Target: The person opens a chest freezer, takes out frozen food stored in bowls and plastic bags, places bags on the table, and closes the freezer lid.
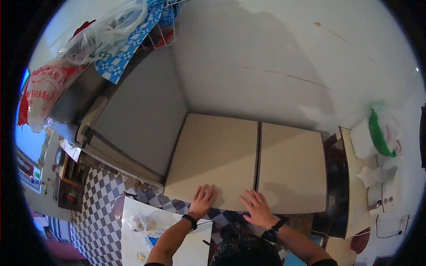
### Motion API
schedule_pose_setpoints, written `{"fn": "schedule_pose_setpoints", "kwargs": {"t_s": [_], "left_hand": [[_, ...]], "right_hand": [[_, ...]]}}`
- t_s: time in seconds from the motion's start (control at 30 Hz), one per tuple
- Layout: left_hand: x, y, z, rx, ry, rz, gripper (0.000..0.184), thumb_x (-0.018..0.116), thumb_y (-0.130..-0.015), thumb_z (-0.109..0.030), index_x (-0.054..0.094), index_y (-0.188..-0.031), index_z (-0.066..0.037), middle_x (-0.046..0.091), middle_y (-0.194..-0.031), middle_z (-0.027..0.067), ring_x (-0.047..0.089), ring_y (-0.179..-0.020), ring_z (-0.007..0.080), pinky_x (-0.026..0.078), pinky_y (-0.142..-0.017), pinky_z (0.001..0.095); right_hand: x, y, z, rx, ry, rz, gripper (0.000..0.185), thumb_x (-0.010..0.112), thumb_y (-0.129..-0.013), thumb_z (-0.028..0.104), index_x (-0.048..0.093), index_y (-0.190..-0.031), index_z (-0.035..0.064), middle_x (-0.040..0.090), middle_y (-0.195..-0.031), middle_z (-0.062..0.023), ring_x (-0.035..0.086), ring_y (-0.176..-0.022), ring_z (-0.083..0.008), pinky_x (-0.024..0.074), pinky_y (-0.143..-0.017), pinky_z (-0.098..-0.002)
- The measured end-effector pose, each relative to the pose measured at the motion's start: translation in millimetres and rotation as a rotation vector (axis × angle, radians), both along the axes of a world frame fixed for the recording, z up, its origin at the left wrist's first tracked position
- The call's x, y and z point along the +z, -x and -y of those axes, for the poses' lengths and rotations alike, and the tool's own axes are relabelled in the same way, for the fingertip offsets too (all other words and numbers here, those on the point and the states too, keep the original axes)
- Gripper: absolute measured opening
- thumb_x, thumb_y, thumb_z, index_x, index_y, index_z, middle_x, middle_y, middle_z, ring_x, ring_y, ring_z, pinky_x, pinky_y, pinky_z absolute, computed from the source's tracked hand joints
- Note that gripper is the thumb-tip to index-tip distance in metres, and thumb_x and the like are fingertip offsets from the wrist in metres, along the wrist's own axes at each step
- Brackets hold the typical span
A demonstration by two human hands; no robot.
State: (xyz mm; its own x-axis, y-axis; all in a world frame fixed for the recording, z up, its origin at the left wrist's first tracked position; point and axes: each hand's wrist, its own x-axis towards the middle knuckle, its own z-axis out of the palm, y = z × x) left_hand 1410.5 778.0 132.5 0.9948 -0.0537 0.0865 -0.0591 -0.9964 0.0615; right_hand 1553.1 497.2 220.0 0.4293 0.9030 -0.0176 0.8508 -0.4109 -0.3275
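- Head view, panels: left tan panel [217, 155] and right tan panel [293, 166], side by side against the wall, a dark seam [258, 155] between them. Whether they are lids or fixed tops: cannot tell.
- Head view, left hand [203, 201]: fingers spread at the front edge of the left panel; grip released, nothing grasped.
- Head view, right hand [258, 210]: at the front edge, by the lower end of the seam; fingers spread, grip likewise released.
- Risk, pinching: if either panel were to shift, the seam could nip the right fingers; cause, their nearness to the gap.
- Risk, slipping: flat, unhooked fingers would have little purchase on the smooth-looking surface.
- Risk, uneven load: were the panels loose, pressure at the front edge alone might tip one.
- Risk, snagging: the left forearm passes above the white table [197, 250], near a clear plastic bag [137, 222]; a backward sweep could drag it.
- Risk, knocking: a panel moved sideways could strike the shelf unit [355, 210] at far right, which bears a green-edged bag [377, 133].
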Motion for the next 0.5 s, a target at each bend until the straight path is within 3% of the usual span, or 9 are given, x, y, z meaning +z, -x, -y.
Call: {"fn": "schedule_pose_setpoints", "kwargs": {"t_s": [0.23,0.5], "left_hand": [[-1,1,-4,0.0,0.032,-0.009,0.055,0.06,-0.092,-0.013,0.054,-0.146,-0.012,0.035,-0.164,0.0149,0.035,-0.149,0.0434,0.028,-0.122,0.0622],[-12,4,-10,-0.064,0.001,0.049,0.048,0.06,-0.091,-0.014,0.061,-0.139,-0.011,0.043,-0.16,0.015,0.039,-0.147,0.0443,0.032,-0.119,0.0641]], "right_hand": [[21,-7,-13,0.015,0.014,-0.066,0.089,0.083,-0.081,0.036,0.041,-0.155,0.0121,0.036,-0.16,-0.0166,0.032,-0.15,-0.038,0.0305,-0.12,-0.0572],[-20,-4,-1,-0.09,0.113,-0.055,0.09,0.077,-0.087,0.046,0.037,-0.158,0.0078,0.031,-0.163,-0.0185,0.028,-0.152,-0.0388,0.0274,-0.121,-0.0599]]}}
